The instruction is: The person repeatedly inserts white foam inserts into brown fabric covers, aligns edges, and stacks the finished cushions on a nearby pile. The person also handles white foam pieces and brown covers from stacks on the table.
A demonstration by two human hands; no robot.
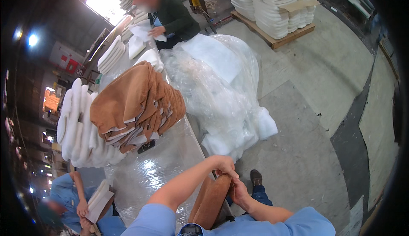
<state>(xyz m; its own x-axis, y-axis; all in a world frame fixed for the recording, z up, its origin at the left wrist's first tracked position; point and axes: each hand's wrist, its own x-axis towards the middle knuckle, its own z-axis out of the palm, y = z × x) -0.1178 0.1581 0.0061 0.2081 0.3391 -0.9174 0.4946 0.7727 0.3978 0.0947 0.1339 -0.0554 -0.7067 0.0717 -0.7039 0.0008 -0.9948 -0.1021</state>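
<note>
A brown fabric-covered cushion (pixel 215 200) stands on its edge against my body, at the near end of the table. My left hand (pixel 224 166) grips its top far corner from above, fingers curled over the fabric. Close below it, my right hand (pixel 241 193) pinches the cushion's right edge, the fingertips partly hidden behind the fabric. The two hands nearly meet at that corner. Farther up the table rises a tall pile of brown fabric covers (pixel 138 102) with pale undersides.
The table (pixel 170 151) is wrapped in clear plastic. White foam pads (pixel 76 125) are stacked left of the covers. A large plastic bag of white padding (pixel 226 91) lies beyond the table's right edge. Co-workers handle pads at far end (pixel 157 31) and lower left (pixel 83 208). A loaded pallet (pixel 294 35) stands far right.
</note>
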